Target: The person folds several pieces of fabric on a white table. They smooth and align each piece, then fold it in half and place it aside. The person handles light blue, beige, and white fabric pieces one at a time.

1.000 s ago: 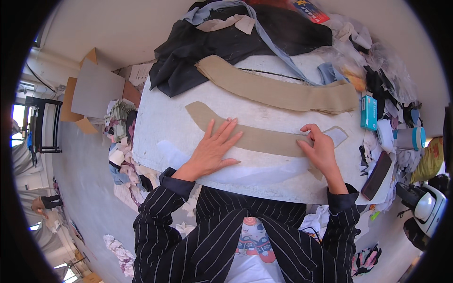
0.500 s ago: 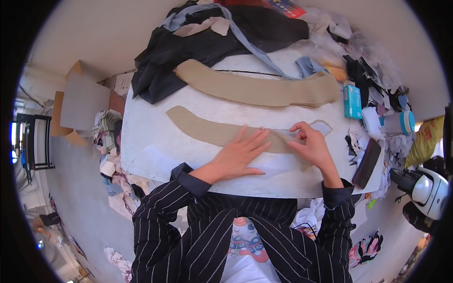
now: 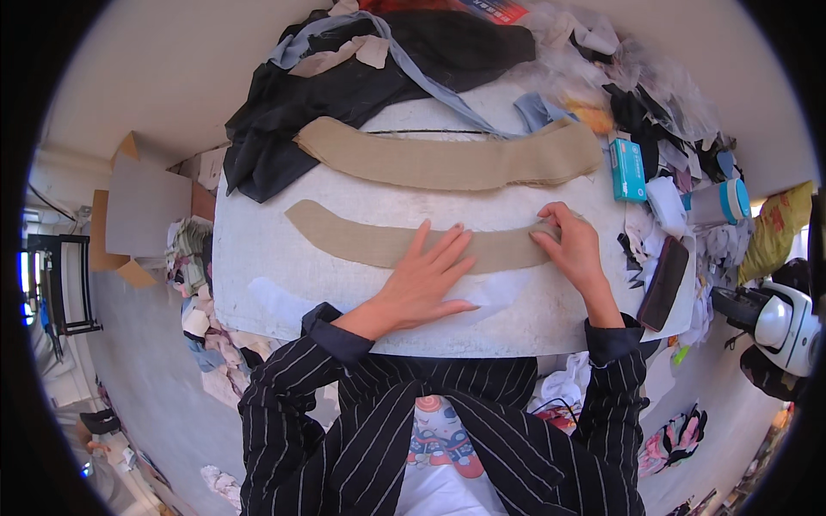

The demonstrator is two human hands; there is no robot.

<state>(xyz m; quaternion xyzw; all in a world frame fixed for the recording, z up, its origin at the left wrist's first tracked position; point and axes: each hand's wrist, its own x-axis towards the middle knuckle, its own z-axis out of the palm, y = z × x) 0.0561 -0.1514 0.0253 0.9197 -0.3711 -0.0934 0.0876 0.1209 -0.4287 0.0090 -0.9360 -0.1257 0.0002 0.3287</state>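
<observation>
A curved khaki cloth strip (image 3: pixel 353 242) lies flat across the white tabletop. My left hand (image 3: pixel 428 273) rests on its middle with the fingers spread. At the strip's right end, my right hand (image 3: pixel 568 245) pinches the cloth edge between thumb and fingers, hiding that end. Below the strip a curved white piece (image 3: pixel 284 297) lies on the table, partly covered by my left hand and wrist; whether it is paper or cloth I cannot tell. Farther back lies a stack of similar khaki strips (image 3: pixel 430 163).
Dark cloth (image 3: pixel 267 155) and a light blue strip (image 3: pixel 439 90) are heaped at the back. Along the right stand a teal box (image 3: pixel 628 170), a dark oblong case (image 3: pixel 667 284) and a blue-lidded cup (image 3: pixel 718 204) among scraps. A cardboard box (image 3: pixel 146 206) is at the left.
The right part of the khaki strip has come down flat over the white piece that showed there. My right hand has shifted slightly up along it; my left hand stays on the strip.
</observation>
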